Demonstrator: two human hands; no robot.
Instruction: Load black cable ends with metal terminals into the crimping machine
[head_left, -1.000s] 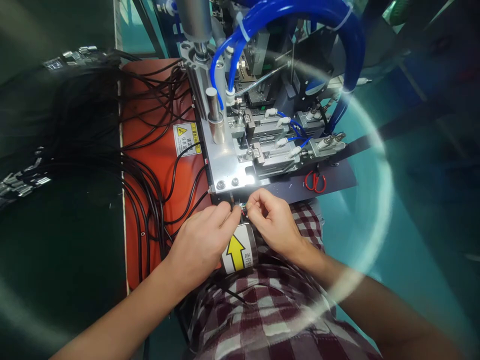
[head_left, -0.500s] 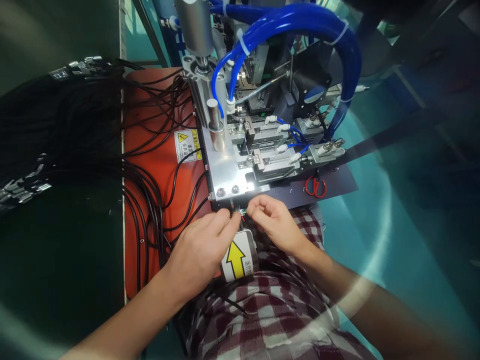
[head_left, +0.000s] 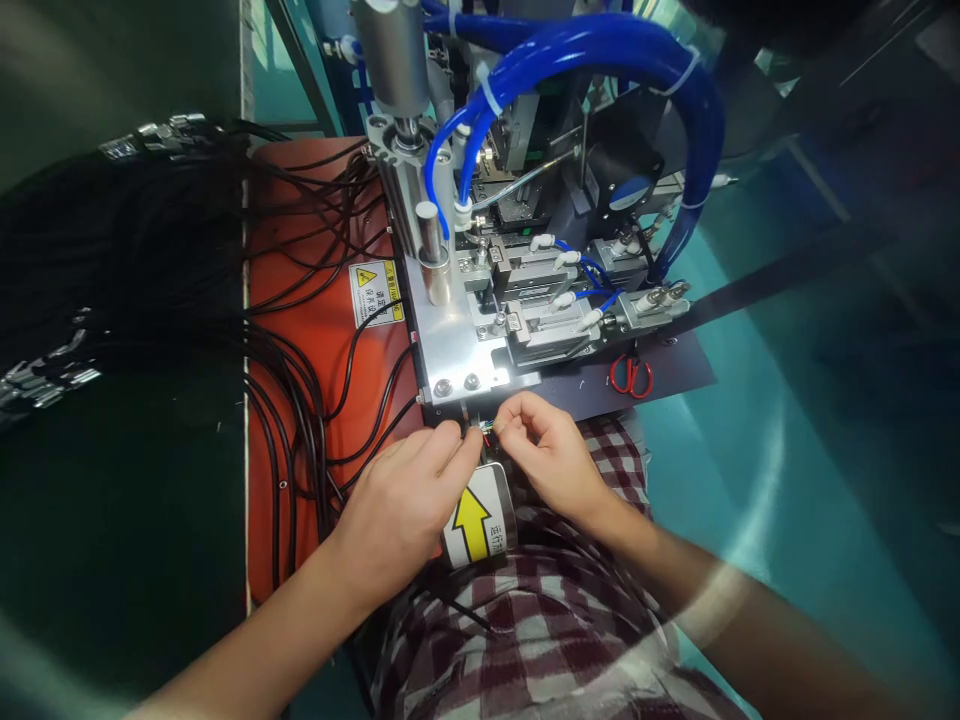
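Several thin coloured wires (head_left: 487,428), one of them red, show between my fingertips just below the front corner of the metal machine (head_left: 457,350). My left hand (head_left: 409,490) is closed at their left end, thumb and forefinger together on a small piece I cannot make out. From the right, my right hand (head_left: 551,445) pinches the wires' other end. Below the fingers sits a rounded part with a yellow arrow label (head_left: 474,520).
Black cables (head_left: 300,440) lie across the orange-red surface (head_left: 262,520) at left, with metal-ended cable bundles (head_left: 52,375) beyond. Red-handled scissors (head_left: 631,376) rest on the dark plate (head_left: 675,370) at right. Blue hoses (head_left: 600,40) arch over the machine.
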